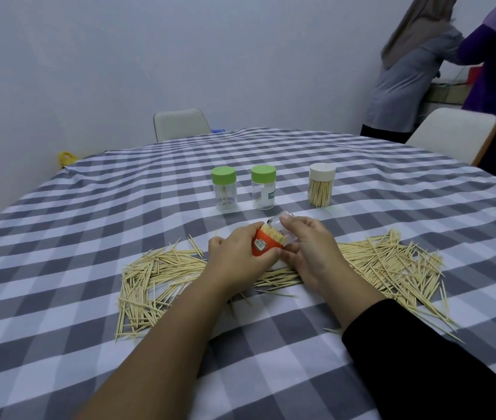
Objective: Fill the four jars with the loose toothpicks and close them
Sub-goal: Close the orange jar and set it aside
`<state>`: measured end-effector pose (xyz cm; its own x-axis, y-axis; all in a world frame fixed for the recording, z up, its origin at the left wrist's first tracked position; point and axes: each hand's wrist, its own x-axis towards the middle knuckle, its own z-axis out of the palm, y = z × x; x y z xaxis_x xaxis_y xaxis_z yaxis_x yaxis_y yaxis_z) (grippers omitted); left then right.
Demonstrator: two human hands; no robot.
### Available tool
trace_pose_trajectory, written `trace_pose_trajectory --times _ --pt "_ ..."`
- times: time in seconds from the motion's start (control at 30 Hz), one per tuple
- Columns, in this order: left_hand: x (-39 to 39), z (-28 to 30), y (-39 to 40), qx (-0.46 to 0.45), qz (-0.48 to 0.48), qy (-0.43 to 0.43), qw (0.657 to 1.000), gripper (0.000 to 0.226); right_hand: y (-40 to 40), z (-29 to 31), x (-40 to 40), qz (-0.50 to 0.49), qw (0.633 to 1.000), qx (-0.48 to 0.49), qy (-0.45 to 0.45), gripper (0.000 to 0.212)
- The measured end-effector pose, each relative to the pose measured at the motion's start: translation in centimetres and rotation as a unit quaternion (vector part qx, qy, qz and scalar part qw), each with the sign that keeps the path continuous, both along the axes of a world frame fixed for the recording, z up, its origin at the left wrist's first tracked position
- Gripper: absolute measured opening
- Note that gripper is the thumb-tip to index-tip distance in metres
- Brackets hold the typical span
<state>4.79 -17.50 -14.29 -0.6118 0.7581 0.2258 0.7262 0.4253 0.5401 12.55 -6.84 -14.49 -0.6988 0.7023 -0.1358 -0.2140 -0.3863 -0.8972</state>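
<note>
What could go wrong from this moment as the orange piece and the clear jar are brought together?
1. Toothpick tips stick out of the orange cap in the left hand; some may catch on the rim of the clear jar held by the right hand and bend or spill.
2. The loose toothpicks lie under both forearms, so a sweep could scatter them.
3. The two green-lidded jars look nearly empty though already closed.

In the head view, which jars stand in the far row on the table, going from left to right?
Left green-lidded jar → right green-lidded jar → white-lidded jar, full of toothpicks. The orange piece in the hands is nearer, not in this row.
</note>
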Motion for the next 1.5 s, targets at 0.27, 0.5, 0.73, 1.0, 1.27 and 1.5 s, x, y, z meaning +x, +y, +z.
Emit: trace_pose_trajectory --times 0.27,0.5,0.73,1.0,1.27,1.5 --pt "0.3 0.3 -0.1 -0.003 -0.013 -0.003 1.000 0.044 0.1 -0.2 0.1 0.006 0.999 0.048 -0.010 0.037" --pt "0.0 0.1 0.0 -0.005 -0.003 -0.016 1.000 0.043 0.3 -0.3 0.2 0.006 0.998 0.059 -0.010 0.032" --pt "-0.1 0.0 0.2 0.002 -0.003 -0.005 1.000 0.040 0.2 -1.1 -0.3 -0.027 0.987 0.156 -0.023 0.044" --pt "0.0 -0.1 0.1 0.002 -0.002 0.007 1.000 0.040 -0.1 -1.0 -0.3 -0.037 0.980 0.194 -0.033 0.053" --pt "-0.2 -0.3 0.1 0.068 -0.009 -0.071 0.995 0.045 0.2 -0.1 0.6 -0.021 0.973 0.230 -0.008 0.030" --pt "-0.5 -0.9 0.2 0.068 0.008 -0.092 0.993 0.046 -0.3 0.0 0.8 0.002 0.946 0.322 -0.024 0.036"
